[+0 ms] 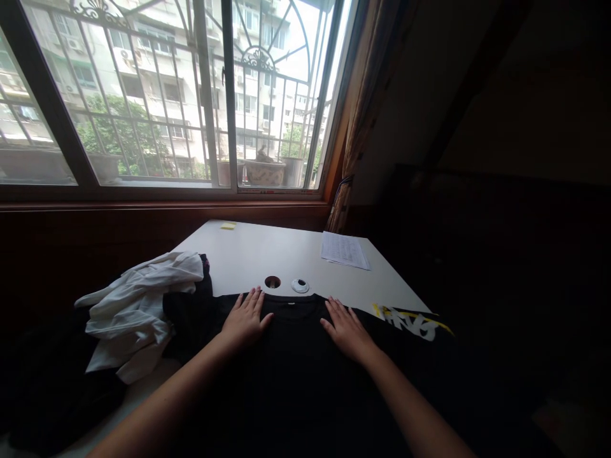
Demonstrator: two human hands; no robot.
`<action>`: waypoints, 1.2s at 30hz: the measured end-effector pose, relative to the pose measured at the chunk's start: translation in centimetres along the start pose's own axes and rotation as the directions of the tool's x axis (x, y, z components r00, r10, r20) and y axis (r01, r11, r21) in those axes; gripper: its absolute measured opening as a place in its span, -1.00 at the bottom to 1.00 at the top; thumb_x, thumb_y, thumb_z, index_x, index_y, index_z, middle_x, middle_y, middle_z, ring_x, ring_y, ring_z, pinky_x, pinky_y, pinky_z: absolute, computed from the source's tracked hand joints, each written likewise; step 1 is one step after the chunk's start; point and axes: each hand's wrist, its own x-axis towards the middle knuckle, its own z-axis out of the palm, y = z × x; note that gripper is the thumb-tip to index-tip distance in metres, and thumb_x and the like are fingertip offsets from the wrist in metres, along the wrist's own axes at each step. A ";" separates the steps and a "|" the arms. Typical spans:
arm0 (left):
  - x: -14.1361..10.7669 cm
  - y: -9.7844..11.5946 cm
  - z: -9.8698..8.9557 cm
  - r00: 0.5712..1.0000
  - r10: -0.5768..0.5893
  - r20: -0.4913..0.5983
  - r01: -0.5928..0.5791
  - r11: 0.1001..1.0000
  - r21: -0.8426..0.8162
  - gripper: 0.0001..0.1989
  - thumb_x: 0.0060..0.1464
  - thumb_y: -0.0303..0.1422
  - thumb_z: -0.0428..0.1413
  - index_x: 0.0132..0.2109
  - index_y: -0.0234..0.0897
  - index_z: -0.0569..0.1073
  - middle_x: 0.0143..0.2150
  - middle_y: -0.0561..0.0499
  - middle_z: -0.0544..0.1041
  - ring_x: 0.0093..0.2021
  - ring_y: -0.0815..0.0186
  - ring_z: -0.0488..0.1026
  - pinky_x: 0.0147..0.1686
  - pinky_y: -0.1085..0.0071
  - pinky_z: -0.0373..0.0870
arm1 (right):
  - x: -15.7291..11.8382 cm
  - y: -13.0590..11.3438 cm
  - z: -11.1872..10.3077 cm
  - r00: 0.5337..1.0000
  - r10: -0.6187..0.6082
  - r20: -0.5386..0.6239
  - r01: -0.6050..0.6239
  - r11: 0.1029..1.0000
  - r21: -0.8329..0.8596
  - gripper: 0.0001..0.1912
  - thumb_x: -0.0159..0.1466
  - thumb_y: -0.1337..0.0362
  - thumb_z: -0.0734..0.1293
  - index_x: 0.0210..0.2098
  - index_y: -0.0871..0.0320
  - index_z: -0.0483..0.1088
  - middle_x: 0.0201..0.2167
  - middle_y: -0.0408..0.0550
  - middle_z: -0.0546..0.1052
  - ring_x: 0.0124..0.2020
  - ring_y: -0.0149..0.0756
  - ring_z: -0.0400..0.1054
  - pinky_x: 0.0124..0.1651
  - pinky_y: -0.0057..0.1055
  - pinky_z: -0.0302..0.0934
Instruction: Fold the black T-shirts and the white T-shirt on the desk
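Note:
A black T-shirt (pixel 296 356) lies spread out on the white table (pixel 277 248), its neckline toward the window and a small pale label at the collar. My left hand (pixel 247 320) rests flat on the shirt just left of the neckline, fingers apart. On the other side of the collar, my right hand (pixel 347 327) also lies flat with its fingers spread. White and yellow lettering (pixel 415 322) marks the sleeve at the right. The lower part of the shirt fades into shadow.
Crumpled white and dark clothes (pixel 143 305) are heaped at the table's left. Beyond the collar are a round cable hole (pixel 272 282) and its loose cover (pixel 300 285). Printed papers (pixel 345 250) lie at the back right, a yellow sticky note (pixel 228 226) at the back left. A curtain (pixel 341 197) hangs beside the window.

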 end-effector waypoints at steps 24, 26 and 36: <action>4.9 -0.3 0.2 0.998 0.030 0.057 -0.031 0.999 0.015 -0.18 0.33 0.15 -0.36 0.49 -0.32 -0.02 0.53 -0.08 -0.14 0.52 0.14 -0.23 0.45 0.06 -0.24 | 4.6 1.1 1.0 0.999 0.022 -0.024 -0.022 1.000 -0.013 -0.16 0.42 -0.18 -0.11 0.49 0.24 -0.18 0.51 -0.05 -0.20 0.51 -0.23 -0.34 0.49 -0.13 -0.40; 4.7 -0.9 0.0 0.998 0.027 0.058 -0.028 0.999 0.018 -0.19 0.33 0.14 -0.35 0.49 -0.31 -0.03 0.53 -0.08 -0.16 0.52 0.15 -0.23 0.45 0.06 -0.25 | 4.6 1.2 0.9 0.999 0.014 -0.031 -0.014 1.000 -0.009 -0.16 0.42 -0.18 -0.11 0.49 0.24 -0.18 0.51 -0.04 -0.20 0.51 -0.22 -0.34 0.49 -0.13 -0.39; 2.5 -3.9 -1.3 0.997 0.009 0.075 -0.013 0.998 0.059 -0.22 0.36 0.10 -0.32 0.49 -0.35 -0.03 0.52 -0.09 -0.15 0.52 0.15 -0.22 0.44 0.08 -0.21 | 4.5 2.5 0.8 0.999 0.023 -0.028 -0.023 1.000 -0.013 -0.18 0.42 -0.18 -0.11 0.49 0.19 -0.18 0.52 -0.04 -0.20 0.51 -0.20 -0.34 0.49 -0.12 -0.38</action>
